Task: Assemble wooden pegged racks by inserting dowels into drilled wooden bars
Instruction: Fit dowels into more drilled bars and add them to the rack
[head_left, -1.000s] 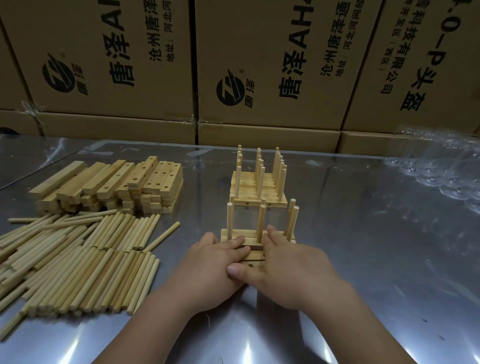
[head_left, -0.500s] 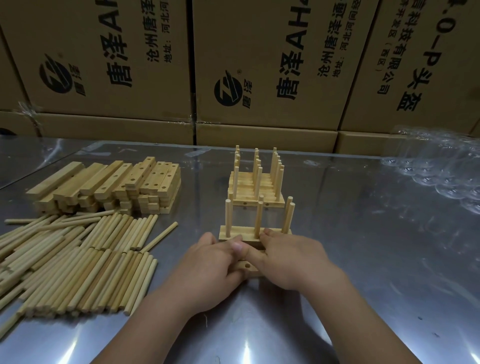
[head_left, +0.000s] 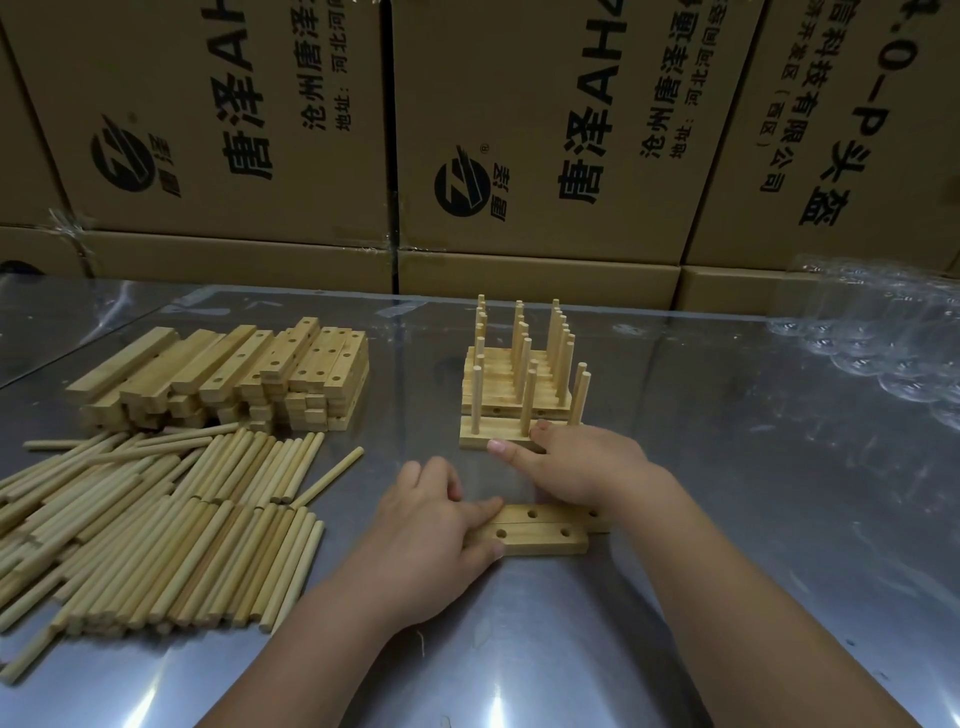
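Far left, loose dowels (head_left: 156, 519) lie fanned across the steel worktop (head_left: 727, 519), with the stack of drilled bars (head_left: 234, 374) just behind them. Your left hand (head_left: 421, 535) has its grip closed on the left end of two bare bars (head_left: 540, 530), thumb at the near face and a finger along the far one. The bars lie flat side by side, holes up, with no dowels in them yet. Your right hand (head_left: 582, 467) grasps the three-peg rack (head_left: 498, 436), thumb against the near edge of its base and fingertips on top, just in front of the row of finished racks (head_left: 514, 374). Bubble wrap (head_left: 883, 353) sits at far right.

The risk looks to lie at the rack. Its right-hand peg leans outward, so it may not be fully seated, and a shove into the row could knock it loose or topple its neighbours. Your right wrist also crosses the bare bars' right end, and drawing it back low could drag them askew on the slick metal.
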